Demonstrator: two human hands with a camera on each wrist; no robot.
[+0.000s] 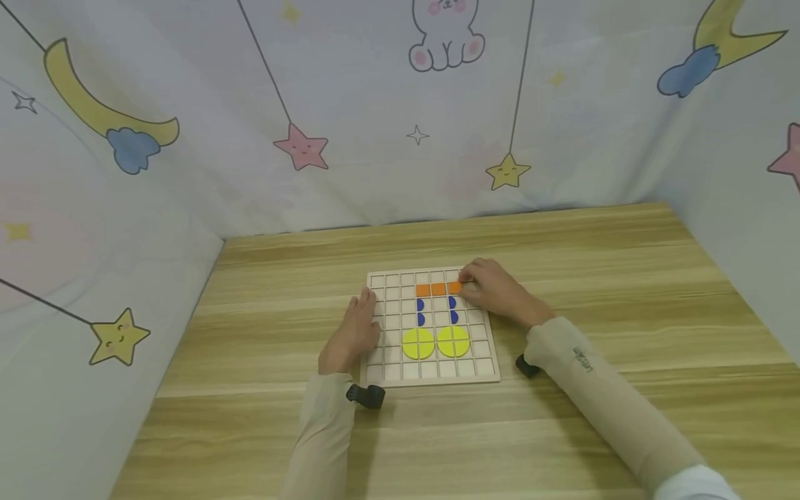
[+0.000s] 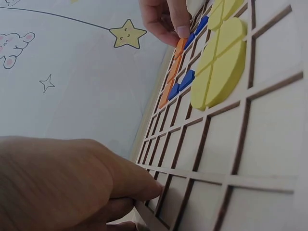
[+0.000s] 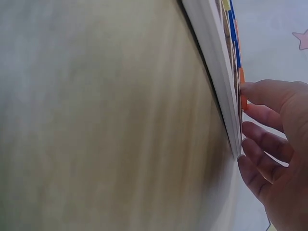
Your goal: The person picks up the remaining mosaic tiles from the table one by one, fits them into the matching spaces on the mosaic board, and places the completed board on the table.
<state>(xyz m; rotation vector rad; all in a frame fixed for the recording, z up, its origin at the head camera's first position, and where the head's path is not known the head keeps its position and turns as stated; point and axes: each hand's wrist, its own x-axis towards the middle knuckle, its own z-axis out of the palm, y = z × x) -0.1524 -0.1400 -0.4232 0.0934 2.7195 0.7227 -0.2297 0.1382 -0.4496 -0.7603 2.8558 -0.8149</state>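
Note:
A square wooden grid board [image 1: 387, 373] lies on the table. My left hand [image 1: 354, 332] holds its left edge; the left wrist view shows the thumb [image 2: 144, 185] over the rim and other fingers beside it, partly hidden. At the board's far right, my right hand [image 1: 496, 288] pinches an orange square tile [image 1: 455, 287] between thumb and index finger, at the end of a row with two more orange tiles [image 1: 430, 289]. Below them are blue half-round pieces [image 1: 421, 312] in two columns. Nearer me, yellow quarter pieces form two circles [image 1: 418, 343].
The wood-grain table [image 1: 262, 305] extends around the board. A printed cloth [image 1: 375, 187] with stars and moons stands behind the table and along its sides. Each wrist wears a black camera band [image 1: 367, 396].

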